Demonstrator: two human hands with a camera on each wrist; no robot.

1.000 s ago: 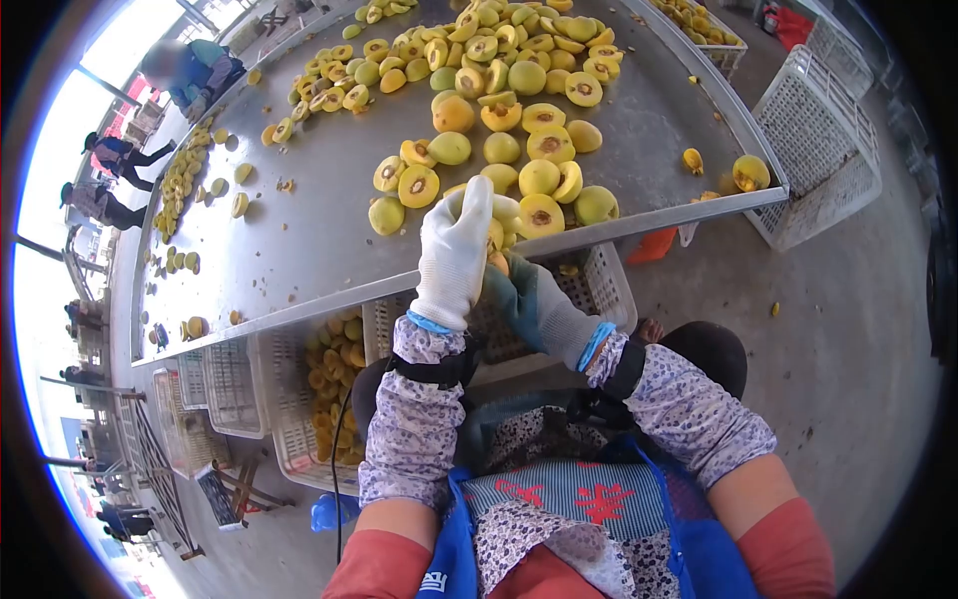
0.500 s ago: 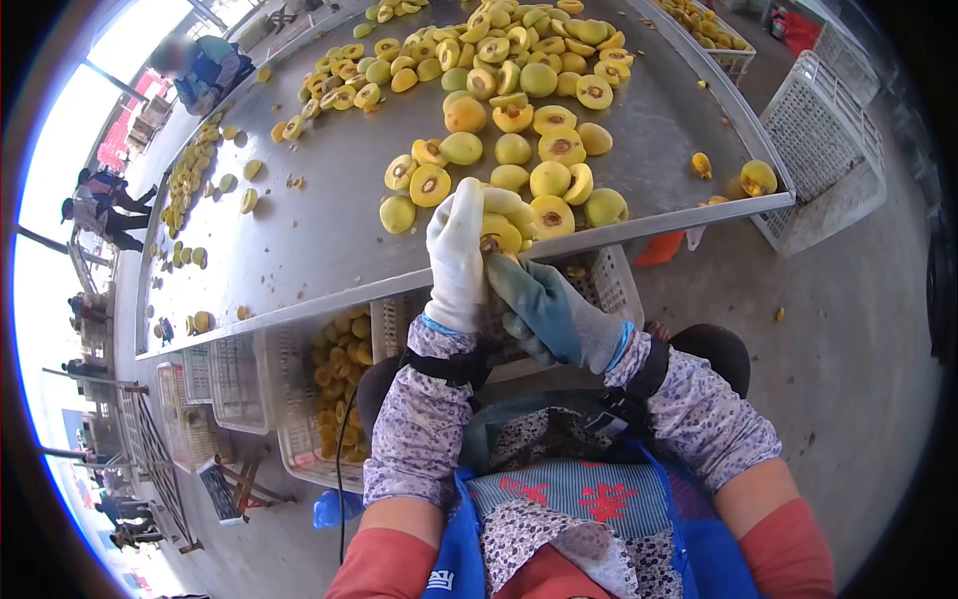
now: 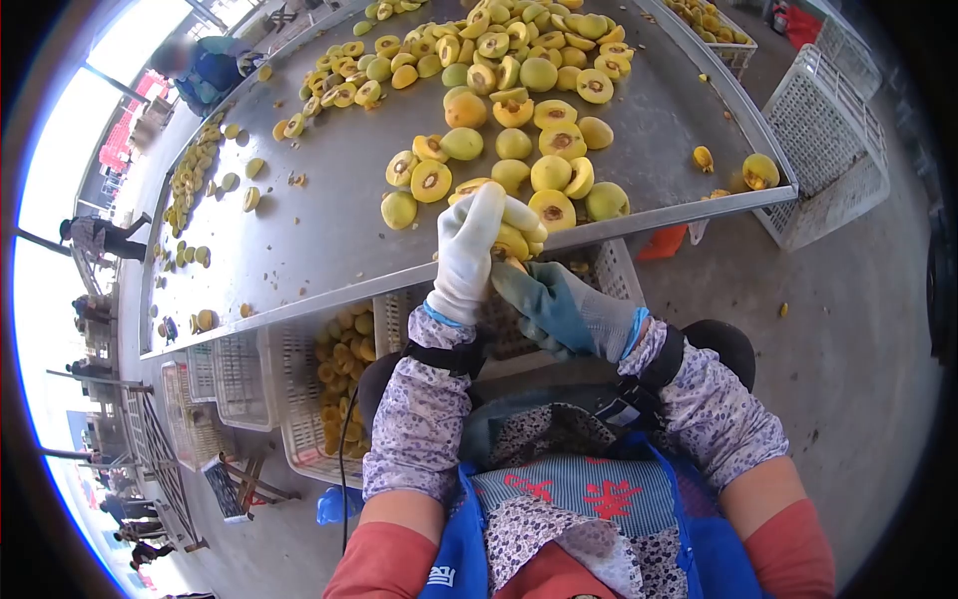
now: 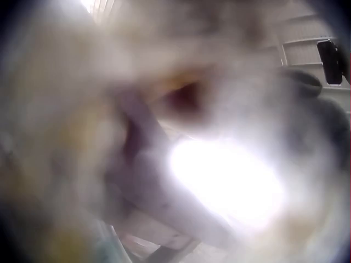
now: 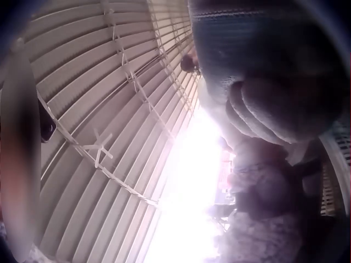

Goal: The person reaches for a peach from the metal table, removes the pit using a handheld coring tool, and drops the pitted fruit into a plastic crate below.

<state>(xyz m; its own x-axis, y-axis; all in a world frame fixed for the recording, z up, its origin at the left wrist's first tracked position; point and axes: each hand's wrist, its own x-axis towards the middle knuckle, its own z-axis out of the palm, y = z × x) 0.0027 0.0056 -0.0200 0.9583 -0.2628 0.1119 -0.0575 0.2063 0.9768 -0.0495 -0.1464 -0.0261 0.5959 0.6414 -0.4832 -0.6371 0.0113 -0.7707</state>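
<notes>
My left hand (image 3: 467,250), in a white glove, grips a yellow apricot (image 3: 512,241) just over the table's front edge. The right hand (image 3: 559,307), in a grey-blue glove, meets the fruit from below with its fingertips at the lower side. A small tan bit (image 3: 516,265) shows between glove and fruit; I cannot tell what it is. Curled fingers (image 5: 274,109) of the right hand appear in the right wrist view. Apricot halves (image 3: 552,208), cut faces brown in the middle, lie close beyond both hands. The left wrist view is mostly blur and glare.
A metal table (image 3: 339,240) with a raised rim bears a large heap of apricots (image 3: 539,72). Below it stand a crate of apricots (image 3: 344,374) and another white crate (image 3: 614,280). An upturned crate (image 3: 823,140) is at right. Another person (image 3: 205,70) works at the far left edge.
My right hand has drawn slightly down and right, its curled fingers showing more. The left hand keeps hold of the apricot, which has turned a little. The whole view has shifted slightly.
</notes>
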